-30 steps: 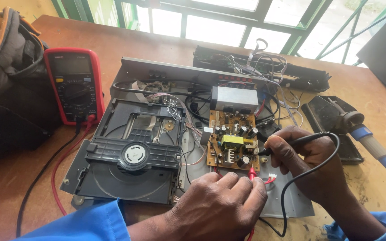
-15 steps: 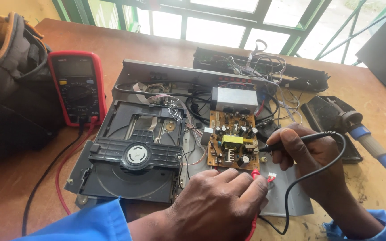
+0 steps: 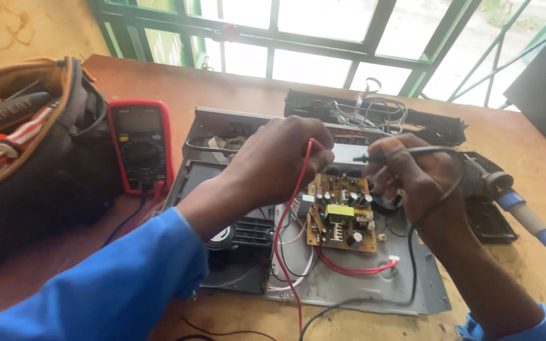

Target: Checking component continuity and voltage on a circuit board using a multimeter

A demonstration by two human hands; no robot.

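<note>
Red lead wire runs up from the near edge of the worktop (image 3: 235,82) into the left hand (image 3: 279,158), whose fingers are curled tight round the red probe (image 3: 311,146) so that only its top end shows above the knuckles. In this one head view that hand has lifted and moved away from the near side of the metal chassis (image 3: 349,284), where it lay half a second ago, and now hangs over the far part of the opened player, hiding much of the disc drive (image 3: 241,246). The right hand (image 3: 412,177) has risen too; its fingers pinch the black probe (image 3: 390,153) like a pen, the tip pointing left toward the red one, above the far edge of the green-brown circuit board (image 3: 341,215). Both tips seem off the points they touched before, so one reading looks finished and the probes appear to be shifting to another spot nearer the silver box at the back; whether either tip touches anything now I cannot tell. Left of the chassis lies the red multimeter (image 3: 139,144), its leads trailing forward, beside an open tool bag (image 3: 26,158). A soldering iron (image 3: 532,221) with a blue handle rests at the right.
</note>
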